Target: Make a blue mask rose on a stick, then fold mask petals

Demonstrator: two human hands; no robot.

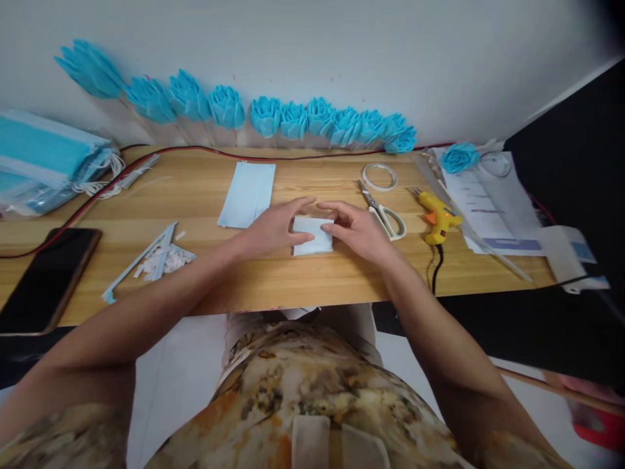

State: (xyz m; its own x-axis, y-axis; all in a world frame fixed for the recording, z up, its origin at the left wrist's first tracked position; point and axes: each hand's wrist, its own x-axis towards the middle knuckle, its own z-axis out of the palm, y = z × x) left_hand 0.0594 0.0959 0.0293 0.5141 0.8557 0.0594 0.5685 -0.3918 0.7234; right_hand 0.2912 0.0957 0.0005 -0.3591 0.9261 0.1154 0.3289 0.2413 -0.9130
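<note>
Left hand (280, 225) and right hand (360, 229) both spread, thumbs at the small pale sheet (313, 246); uneven thumb pressure could skew it.

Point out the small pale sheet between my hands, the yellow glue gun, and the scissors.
Small pale sheet (319, 244), head view: upper face.
Yellow glue gun (443, 217), head view: body.
Scissors (374, 204), head view: handle base.

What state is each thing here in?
Left hand: open
Right hand: open
Small pale piece: flat between the hands, possibly folded
Larger pale sheet: flat
Scissors: lying flat
White ring: lying flat
Glue gun: on its side, cord attached
Phone: screen dark
White scraps: loosely heaped
Row of blue flowers: against the wall
Face masks: stacked
</note>
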